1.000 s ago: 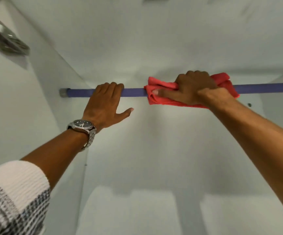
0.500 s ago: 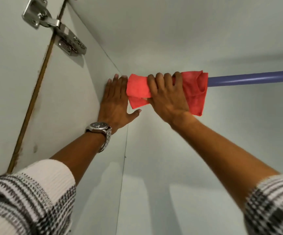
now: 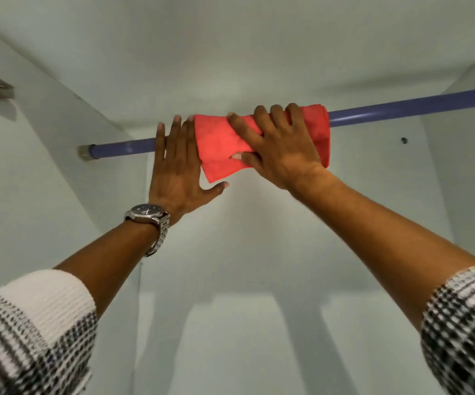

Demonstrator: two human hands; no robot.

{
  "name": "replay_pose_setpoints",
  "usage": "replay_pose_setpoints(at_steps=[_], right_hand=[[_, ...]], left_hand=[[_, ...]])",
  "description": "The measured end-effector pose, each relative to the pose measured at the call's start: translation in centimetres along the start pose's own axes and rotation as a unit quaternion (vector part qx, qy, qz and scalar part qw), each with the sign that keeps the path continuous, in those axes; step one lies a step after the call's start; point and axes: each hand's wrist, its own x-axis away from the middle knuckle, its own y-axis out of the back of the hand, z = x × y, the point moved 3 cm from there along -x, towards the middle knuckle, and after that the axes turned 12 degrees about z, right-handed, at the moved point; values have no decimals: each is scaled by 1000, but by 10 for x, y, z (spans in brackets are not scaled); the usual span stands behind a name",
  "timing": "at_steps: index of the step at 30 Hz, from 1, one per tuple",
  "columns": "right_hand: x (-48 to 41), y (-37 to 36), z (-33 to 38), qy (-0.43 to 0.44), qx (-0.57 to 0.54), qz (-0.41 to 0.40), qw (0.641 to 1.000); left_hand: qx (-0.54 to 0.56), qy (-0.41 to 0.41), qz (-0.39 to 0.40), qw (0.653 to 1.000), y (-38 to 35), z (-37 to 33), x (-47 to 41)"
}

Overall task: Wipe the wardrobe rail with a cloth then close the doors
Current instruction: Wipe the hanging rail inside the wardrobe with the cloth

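The right hand [image 3: 281, 149] is clamped on the red cloth [image 3: 222, 143], wrapped around the rail [image 3: 401, 108] near its left end. The left hand [image 3: 176, 169] rests flat, fingers apart, beside it. Wiping looks underway; door closing remains.

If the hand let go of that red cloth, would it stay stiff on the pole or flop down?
Probably flop. The red cloth bends around the purple rail under the right hand, and its loose corner already hangs below, so it looks soft and limp. It also seems thin and light. It might stay draped over the rail or slide off; the rail looks smooth.
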Motion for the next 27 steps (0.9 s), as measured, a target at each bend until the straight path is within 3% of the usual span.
replay_pose_setpoints(at_steps=[5,8,13,19,24,27], right_hand=[[73,-15,-135,-79,20,-1,997],[114,-12,-216,-120,77,52,988],[138,-4,-263,-119,135,124,976],[117,1,-206,-137,66,89,984],[51,7,-71,-76,11,67,995],[7,11,10,-57,-20,38,997]], left_hand=[[-12,-73,-27,997,18,-123,-40],[33,-80,-47,995,29,-190,-59],[67,-48,-55,995,32,-217,-69],[38,-68,-59,995,16,-137,-43],[-27,-47,-30,998,0,-45,-11],[-38,7,-5,999,-5,14,15]])
